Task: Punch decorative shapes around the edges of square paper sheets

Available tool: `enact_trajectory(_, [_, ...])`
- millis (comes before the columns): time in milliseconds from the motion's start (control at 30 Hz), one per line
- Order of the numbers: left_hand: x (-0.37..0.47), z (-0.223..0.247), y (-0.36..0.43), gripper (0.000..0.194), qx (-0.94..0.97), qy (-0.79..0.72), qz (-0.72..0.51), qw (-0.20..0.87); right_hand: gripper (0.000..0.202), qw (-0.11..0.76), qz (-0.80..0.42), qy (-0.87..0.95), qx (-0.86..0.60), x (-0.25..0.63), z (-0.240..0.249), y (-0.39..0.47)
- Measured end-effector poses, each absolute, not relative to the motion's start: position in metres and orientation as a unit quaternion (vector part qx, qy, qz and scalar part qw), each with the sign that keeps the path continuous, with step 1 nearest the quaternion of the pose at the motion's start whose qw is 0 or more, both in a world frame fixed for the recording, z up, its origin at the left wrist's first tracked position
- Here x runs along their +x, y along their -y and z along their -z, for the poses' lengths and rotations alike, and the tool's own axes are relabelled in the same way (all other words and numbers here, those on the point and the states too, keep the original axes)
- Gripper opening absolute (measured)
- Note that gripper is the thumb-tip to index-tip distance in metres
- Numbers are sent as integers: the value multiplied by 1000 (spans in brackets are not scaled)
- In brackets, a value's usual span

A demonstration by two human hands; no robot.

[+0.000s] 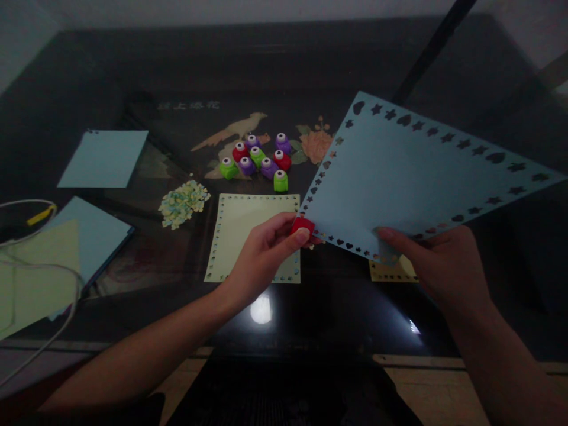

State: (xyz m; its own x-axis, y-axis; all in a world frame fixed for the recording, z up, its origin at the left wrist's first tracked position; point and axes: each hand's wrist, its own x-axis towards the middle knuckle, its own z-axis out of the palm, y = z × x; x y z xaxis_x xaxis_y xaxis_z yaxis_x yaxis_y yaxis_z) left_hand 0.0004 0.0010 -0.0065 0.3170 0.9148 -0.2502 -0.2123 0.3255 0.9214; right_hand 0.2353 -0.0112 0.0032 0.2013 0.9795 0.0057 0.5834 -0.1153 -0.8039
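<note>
while the left fingers [276, 241] pinch a red punch [303, 227] at the corner of the blue sheet [399, 177], the right fingers [437, 257] grip its lower edge, above the dark surface [337, 313].

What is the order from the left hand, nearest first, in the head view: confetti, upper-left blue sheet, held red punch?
1. Red punch: in the left hand.
2. Confetti: to its left.
3. Blue sheet: upper left, beyond the confetti.

From here, a dark, glossy tabletop [337, 307] printed with a bird and flower; a pale, plain wall [199, 9] behind; light tan floor tiles [448, 396] below; white glare on the near edge.
</note>
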Motion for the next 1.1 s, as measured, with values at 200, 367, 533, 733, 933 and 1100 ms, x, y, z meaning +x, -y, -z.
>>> enact_trajectory(200, [1, 5, -1, 21, 418, -422, -406, 694, 13, 350, -276, 574, -687, 235, -4, 10])
enact_trajectory(367, [1, 6, -1, 22, 424, -419, -407, 692, 13, 352, -270, 578, -685, 235, -2, 11])
enact_trajectory(533, [0, 7, -1, 22, 427, -415, -405, 694, 14, 362, -274, 575, -681, 234, -3, 10])
enact_trajectory(733, [0, 8, -2, 22, 427, -418, -403, 693, 14, 356, -271, 580, -680, 235, -3, 9])
enact_trajectory(933, [0, 9, -2, 21, 429, -413, -403, 695, 20, 350, -262, 579, -688, 238, 1, 11])
enact_trajectory(1100, [-1, 8, -1, 20, 427, -414, -402, 696, 14, 357, -258, 585, -681, 237, 1, 11])
